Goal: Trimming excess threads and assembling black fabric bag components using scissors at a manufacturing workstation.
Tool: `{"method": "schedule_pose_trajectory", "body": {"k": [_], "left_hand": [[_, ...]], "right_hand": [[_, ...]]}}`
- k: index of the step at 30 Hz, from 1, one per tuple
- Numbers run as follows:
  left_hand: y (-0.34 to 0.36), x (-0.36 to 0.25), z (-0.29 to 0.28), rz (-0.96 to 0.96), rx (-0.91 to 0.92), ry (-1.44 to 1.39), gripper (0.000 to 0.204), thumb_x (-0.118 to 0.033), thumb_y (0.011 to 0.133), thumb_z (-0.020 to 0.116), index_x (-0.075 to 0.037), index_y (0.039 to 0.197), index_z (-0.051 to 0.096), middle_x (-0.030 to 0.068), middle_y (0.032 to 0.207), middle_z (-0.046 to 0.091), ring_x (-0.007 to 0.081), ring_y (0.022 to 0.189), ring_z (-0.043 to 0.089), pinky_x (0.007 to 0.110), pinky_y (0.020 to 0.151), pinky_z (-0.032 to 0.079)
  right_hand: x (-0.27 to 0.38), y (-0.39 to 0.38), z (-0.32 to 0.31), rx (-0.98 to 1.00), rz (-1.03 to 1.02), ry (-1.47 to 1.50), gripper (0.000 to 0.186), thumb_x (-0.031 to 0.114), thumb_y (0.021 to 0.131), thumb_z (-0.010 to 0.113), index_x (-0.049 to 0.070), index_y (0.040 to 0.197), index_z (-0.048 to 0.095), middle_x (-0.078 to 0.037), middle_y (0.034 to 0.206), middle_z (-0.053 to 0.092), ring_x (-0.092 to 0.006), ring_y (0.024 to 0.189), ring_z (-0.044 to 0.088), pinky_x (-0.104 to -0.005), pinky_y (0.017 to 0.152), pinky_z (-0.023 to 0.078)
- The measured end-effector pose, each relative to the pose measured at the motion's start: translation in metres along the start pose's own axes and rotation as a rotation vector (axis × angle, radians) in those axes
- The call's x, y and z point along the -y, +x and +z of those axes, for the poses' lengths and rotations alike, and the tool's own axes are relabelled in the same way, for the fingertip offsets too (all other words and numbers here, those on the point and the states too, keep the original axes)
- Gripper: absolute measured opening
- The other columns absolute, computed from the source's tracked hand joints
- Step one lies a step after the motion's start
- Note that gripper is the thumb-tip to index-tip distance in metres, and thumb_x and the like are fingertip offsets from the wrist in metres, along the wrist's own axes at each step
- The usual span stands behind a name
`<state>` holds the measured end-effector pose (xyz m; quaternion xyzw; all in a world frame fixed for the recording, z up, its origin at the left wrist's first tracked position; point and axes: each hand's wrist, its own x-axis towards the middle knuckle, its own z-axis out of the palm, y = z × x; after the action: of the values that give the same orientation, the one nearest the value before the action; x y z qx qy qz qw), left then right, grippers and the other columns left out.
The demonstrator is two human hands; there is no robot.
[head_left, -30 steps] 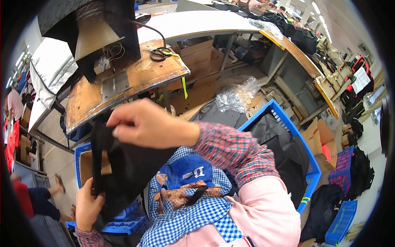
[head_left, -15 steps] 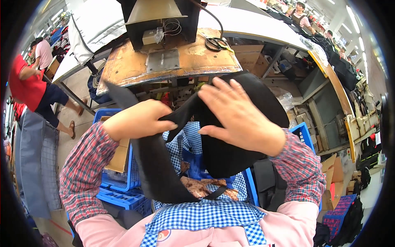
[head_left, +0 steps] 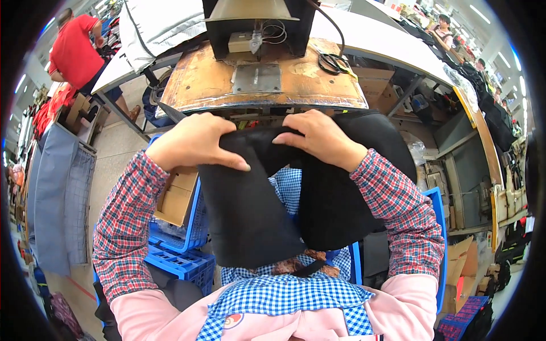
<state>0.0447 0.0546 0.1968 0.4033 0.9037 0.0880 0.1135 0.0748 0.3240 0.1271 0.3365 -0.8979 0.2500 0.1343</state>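
— Inspector: Clothing on the arms?
— Assistant: Long sleeves in red, white and dark plaid, buttoned cuffs at both wrists. Left hand (head_left: 193, 142) and right hand (head_left: 318, 136) are bare, no gloves.
— Inspector: Torso?
— Assistant: Pink upper garment over the shoulders; a blue-and-white checked apron below, with a small round badge.

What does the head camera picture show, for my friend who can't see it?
Two bare hands, the left hand and the right hand, grip a black fabric piece above the person's lap. Just beyond it is a worn wooden worktable with a metal plate set into it.
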Motion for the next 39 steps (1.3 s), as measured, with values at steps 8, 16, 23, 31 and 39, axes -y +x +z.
{"method": "schedule_pose_trajectory", "body": {"k": [8, 16, 23, 31, 39], "left_hand": [[0.053, 0.059, -0.022, 0.047, -0.013, -0.189, 0.051, -0.036, 0.071, 0.082, 0.003, 0.101, 0.069, 0.0148, 0.086, 0.071, 0.0248, 0.083, 0.067, 0.035, 0.078, 0.050], [0.126, 0.089, -0.034, -0.038, 0.076, -0.366, 0.043, -0.030, 0.071, 0.085, -0.001, 0.099, 0.071, 0.0065, 0.082, 0.069, 0.0179, 0.078, 0.064, 0.030, 0.073, 0.048], [0.147, 0.088, -0.049, -0.237, 0.037, -0.350, 0.069, -0.032, 0.070, 0.087, 0.001, 0.126, 0.064, 0.0140, 0.117, 0.068, 0.0244, 0.109, 0.063, 0.027, 0.099, 0.044], [0.154, 0.114, -0.054, -0.221, 0.029, -0.405, 0.079, -0.034, 0.072, 0.085, 0.003, 0.135, 0.056, 0.0186, 0.128, 0.063, 0.0293, 0.117, 0.060, 0.031, 0.106, 0.040], [0.154, 0.118, -0.056, -0.210, -0.018, -0.479, 0.072, -0.032, 0.073, 0.085, 0.001, 0.132, 0.060, 0.0154, 0.124, 0.066, 0.0272, 0.112, 0.062, 0.029, 0.106, 0.039]], "right_hand": [[-0.022, 0.039, -0.010, -0.114, 0.062, -0.441, 0.047, 0.048, 0.100, 0.049, 0.007, 0.080, 0.061, -0.015, 0.068, 0.066, -0.0359, 0.066, 0.066, -0.0461, 0.058, 0.052], [-0.059, 0.063, -0.025, -0.052, 0.194, -0.525, 0.045, 0.034, 0.101, 0.043, 0.005, 0.077, 0.066, -0.018, 0.068, 0.066, -0.0375, 0.067, 0.066, -0.0481, 0.064, 0.053], [-0.094, 0.084, -0.026, -0.037, 0.178, -0.454, 0.046, 0.030, 0.102, 0.039, 0.000, 0.081, 0.066, -0.025, 0.075, 0.066, -0.0425, 0.070, 0.064, -0.0510, 0.069, 0.052], [-0.109, 0.114, -0.024, 0.045, 0.200, -0.493, 0.051, 0.033, 0.102, 0.038, -0.001, 0.078, 0.068, -0.023, 0.075, 0.067, -0.0421, 0.072, 0.066, -0.0502, 0.072, 0.054], [-0.123, 0.121, -0.025, 0.096, 0.051, -0.640, 0.039, 0.022, 0.104, 0.041, -0.003, 0.081, 0.060, -0.019, 0.075, 0.065, -0.0368, 0.071, 0.065, -0.0457, 0.067, 0.053]]}}
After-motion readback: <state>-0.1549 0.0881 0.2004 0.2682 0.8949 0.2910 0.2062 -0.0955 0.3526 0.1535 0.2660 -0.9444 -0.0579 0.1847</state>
